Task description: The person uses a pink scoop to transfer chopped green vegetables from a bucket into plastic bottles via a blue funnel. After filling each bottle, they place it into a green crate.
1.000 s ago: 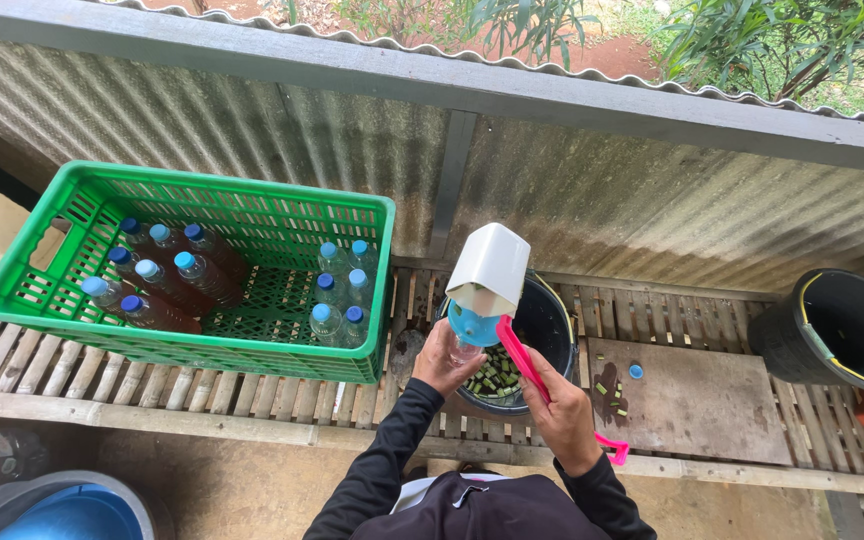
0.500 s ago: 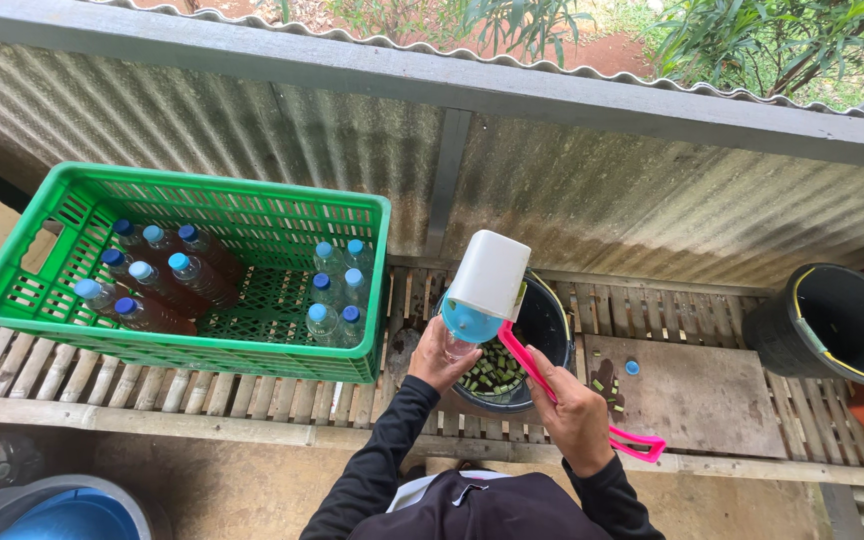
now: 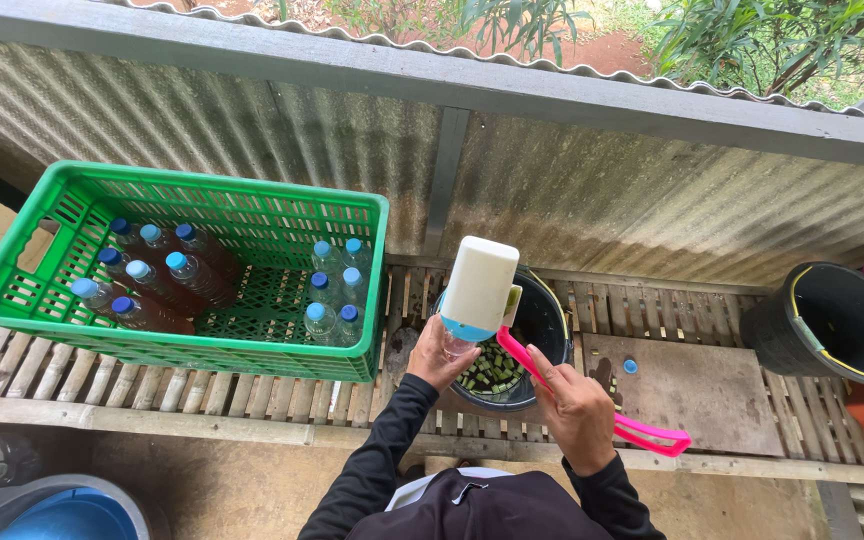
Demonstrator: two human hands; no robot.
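Note:
My left hand (image 3: 440, 352) grips a small clear bottle (image 3: 457, 345) with a white, blue-rimmed funnel-like container (image 3: 479, 285) standing on top of it. My right hand (image 3: 574, 408) holds a pink long-handled scoop (image 3: 642, 430) by the middle of its handle. The scoop's head is raised against the side of the white container. Both hands are over a black bucket (image 3: 547, 320) that holds green chopped pieces (image 3: 492, 370) in liquid.
A green plastic crate (image 3: 282, 215) with several blue-capped bottles (image 3: 157, 280) stands to the left on the slatted bench (image 3: 152, 375). Right of the bucket, a blue cap (image 3: 630, 366) lies on a flat board (image 3: 692, 385). Another black bucket (image 3: 832, 325) stands far right. Behind runs a corrugated metal wall (image 3: 602, 190).
The white container has tipped more upright and risen a little. The pink scoop's head has come up beside it.

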